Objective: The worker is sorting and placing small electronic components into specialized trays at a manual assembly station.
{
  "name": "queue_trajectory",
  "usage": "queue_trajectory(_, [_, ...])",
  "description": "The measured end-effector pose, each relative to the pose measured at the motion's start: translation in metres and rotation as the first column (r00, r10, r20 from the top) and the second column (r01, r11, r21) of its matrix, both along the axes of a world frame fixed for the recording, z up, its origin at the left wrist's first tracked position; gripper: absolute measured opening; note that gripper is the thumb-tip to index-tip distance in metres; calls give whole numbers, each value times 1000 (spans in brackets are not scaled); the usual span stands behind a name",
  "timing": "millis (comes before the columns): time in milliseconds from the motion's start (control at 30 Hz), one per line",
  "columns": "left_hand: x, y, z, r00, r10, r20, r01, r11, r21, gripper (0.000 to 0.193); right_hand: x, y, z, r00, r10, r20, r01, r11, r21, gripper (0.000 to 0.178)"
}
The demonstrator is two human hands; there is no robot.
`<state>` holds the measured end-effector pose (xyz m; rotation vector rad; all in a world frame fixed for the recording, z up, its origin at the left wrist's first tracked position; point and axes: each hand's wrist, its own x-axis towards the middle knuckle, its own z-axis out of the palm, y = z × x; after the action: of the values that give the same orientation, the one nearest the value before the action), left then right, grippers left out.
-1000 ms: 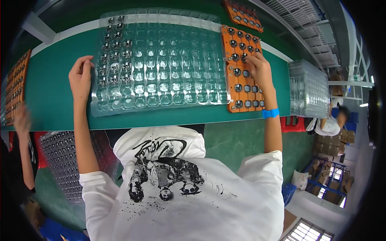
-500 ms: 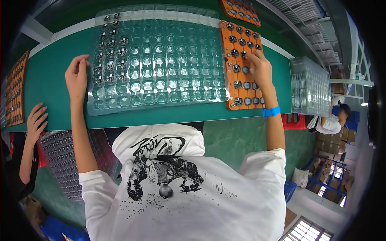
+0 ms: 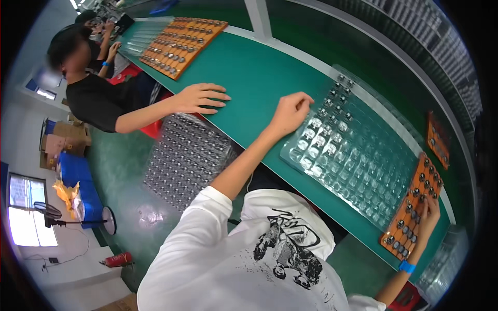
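Orange board sat right of the clear tray on the green table. Your right hand was at the board's round parts — couldn't tell if the fingers pinched one. Your left hand was by the tray's left edge — fingers curled, grip unclear.

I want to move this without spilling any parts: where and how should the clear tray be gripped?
Probably by the rim of the tray, pinched at the left short edge and the near long edge, coming from those sides. It is wide and thin, with the parts toward its left end, so support that end. Its right end lies close by the board, leaving little room there.
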<state>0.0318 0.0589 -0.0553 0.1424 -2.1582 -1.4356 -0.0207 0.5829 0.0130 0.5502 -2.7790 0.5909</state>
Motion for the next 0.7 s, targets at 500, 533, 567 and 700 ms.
queue_trajectory(500, [4,-5,10,992,-24,120,25,1000,-12,16,-15,50,-24,994,-54,-90,65,990,122,13])
queue_trajectory(533, [2,-5,8,995,-7,95,9,1000,-14,16,-15,55,-18,998,-57,-38,62,989,134,15])
queue_trajectory(567, [-2,-2,8,998,4,67,-3,1000,-16,16,-16,62,-19,997,-74,-36,79,985,151,15])
queue_trajectory(700, [-2,2,7,1000,-7,26,9,997,-71,15,-10,85,-35,985,-70,-155,99,978,186,18])
